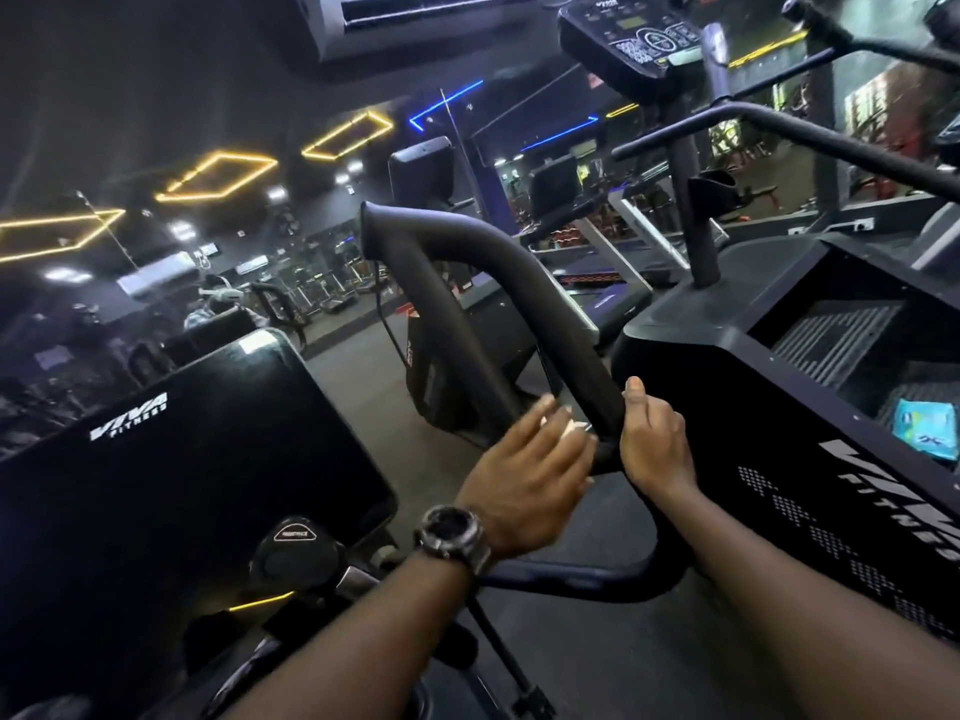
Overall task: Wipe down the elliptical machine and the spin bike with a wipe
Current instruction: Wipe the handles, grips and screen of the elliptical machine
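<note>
A black padded handlebar loop (467,283) of the spin bike rises in the middle of the view. My right hand (655,439) grips its right bar near the lower bend, thumb up along the bar. My left hand (524,475), with a watch on the wrist, holds a small white wipe (571,426) under its fingers against the same bar, just left of the right hand. Only a sliver of the wipe shows. The bike's black housing (197,459) with a white logo lies at the left, and a resistance knob (293,550) sits below it.
A large black machine (753,407) with a console (634,39) and long handrails (831,142) stands at the right. A teal wipe packet (927,426) lies on its step. Treadmills (597,283) stand behind, a person in the mirror (218,304) far left.
</note>
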